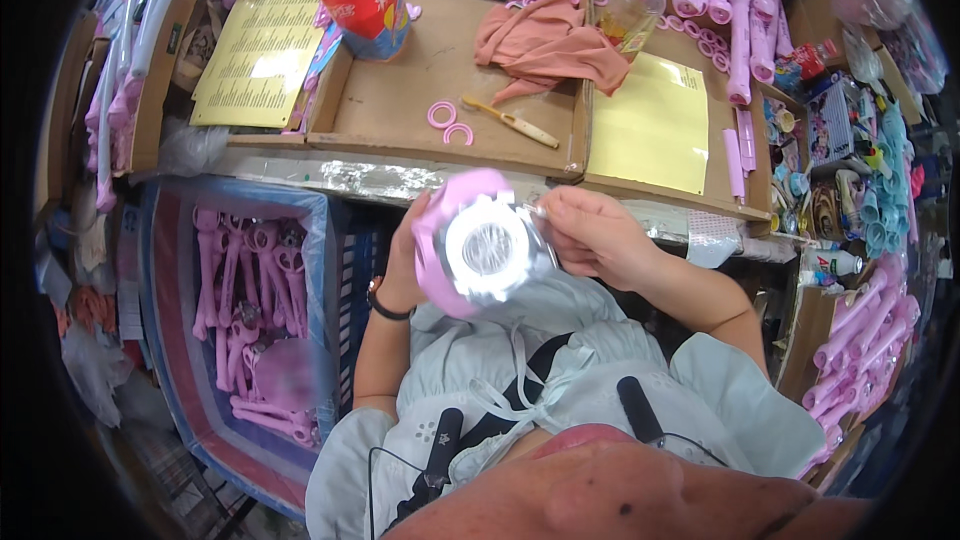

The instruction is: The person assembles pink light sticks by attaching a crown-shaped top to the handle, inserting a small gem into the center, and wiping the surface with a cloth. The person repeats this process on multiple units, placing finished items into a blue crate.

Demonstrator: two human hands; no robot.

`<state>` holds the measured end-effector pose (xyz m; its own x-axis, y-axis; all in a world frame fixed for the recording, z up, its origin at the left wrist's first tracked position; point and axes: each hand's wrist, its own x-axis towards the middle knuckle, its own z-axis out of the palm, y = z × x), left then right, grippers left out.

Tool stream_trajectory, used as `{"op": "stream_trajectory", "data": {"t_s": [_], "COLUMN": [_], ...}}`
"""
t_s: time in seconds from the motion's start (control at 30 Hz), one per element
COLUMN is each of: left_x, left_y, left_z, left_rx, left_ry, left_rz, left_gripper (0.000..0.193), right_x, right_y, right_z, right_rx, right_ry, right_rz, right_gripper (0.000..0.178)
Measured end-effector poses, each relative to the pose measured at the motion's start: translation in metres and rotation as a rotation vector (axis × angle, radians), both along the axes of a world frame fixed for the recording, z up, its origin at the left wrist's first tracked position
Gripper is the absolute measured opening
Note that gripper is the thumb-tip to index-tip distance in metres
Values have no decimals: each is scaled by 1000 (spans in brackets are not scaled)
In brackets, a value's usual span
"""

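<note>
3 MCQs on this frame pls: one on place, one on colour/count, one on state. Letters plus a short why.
1. Where does the yellow-handled tool lie?
A. in the shallow cardboard tray
B. in the bin at the left
C. on the person's lap

2. What colour are the two loose rings beside that tool?
A. yellow
B. pink
C. silver

3. How is the round pink part with the silver disc held?
A. resting on the tray
B. by the left hand alone
C. between both hands, off the table

Answers: 1 A, the tool rests on the tray's brown floor near its front wall. 2 B, both rings are pink, one closed and one open. 3 C, the left hand cups its pink side while the right hand has its fingers at the silver rim.
</note>
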<state>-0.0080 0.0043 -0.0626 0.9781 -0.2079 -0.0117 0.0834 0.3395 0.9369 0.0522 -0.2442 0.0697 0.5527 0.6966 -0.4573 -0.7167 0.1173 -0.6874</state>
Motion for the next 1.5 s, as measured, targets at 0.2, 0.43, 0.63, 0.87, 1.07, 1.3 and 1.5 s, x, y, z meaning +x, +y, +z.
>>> {"op": "stream_trajectory", "data": {"t_s": [0.2,0.43,0.63,0.87,1.07,1.3,1.5], "left_x": [25,34,30,27,31,51,57], "left_y": [8,7,3,18,25,2,26], "left_z": [17,65,55,60,67,95,111], "left_rx": [376,100,-196,-209,-139,-506,-519], "left_ry": [-352,39,408,19,-138,-247,-334], "left_rz": [270,203,183,289,370,377,493], "left_gripper": [56,24,38,43,50,83,90], "right_x": [5,24,18,45,56,-36,-38], "right_y": [8,-3,-14,-54,-81,59,69], "right_z": [-2,-4,-7,-33,-48,-76,-101], "right_rx": [-204,-613,-211,-1111,-1349,42,-56], "right_ry": [-564,-804,-195,-1317,-1412,-619,-572], "right_rz": [-138,-68,60,-542,-282,21,280], "right_gripper": [27,26,22,17,19,63,48]}}
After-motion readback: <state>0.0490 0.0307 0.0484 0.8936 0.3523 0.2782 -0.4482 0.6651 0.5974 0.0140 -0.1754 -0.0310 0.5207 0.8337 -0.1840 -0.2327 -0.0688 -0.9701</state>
